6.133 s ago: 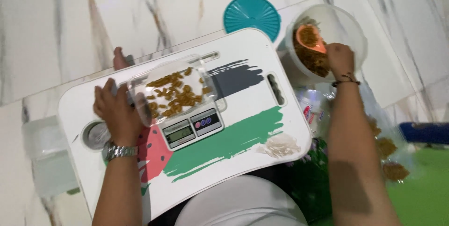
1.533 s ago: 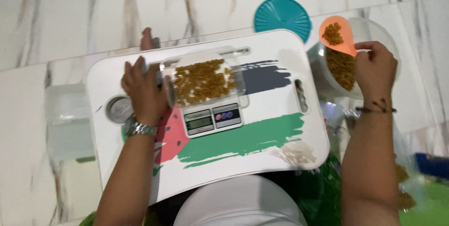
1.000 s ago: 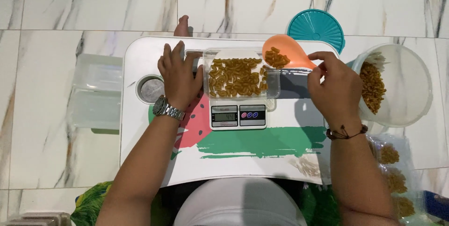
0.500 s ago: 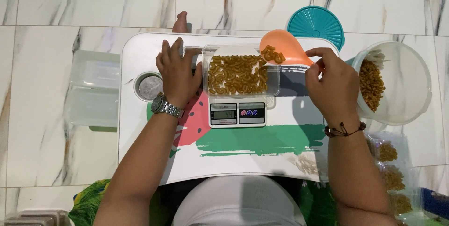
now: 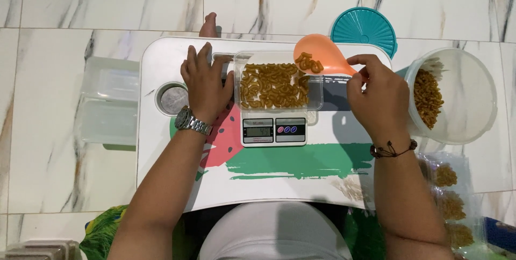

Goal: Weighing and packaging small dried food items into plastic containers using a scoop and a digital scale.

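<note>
A clear plastic container of brown macaroni sits on a small white kitchen scale on a white lap table. My left hand rests flat against the container's left side, fingers spread. My right hand grips the handle of an orange scoop, held over the container's top right corner with a few macaroni pieces in it. A large clear tub with more macaroni stands to the right of my right hand.
A teal round lid lies behind the table's far right corner. Clear empty containers are stacked on the marble floor at left. Filled bags of macaroni lie at lower right. A round recess sits in the table beside my left hand.
My right hand carried the loaded scoop from the large tub leftward over the container on the scale. The macaroni in the container has grown. My left hand stayed at the container's side.
</note>
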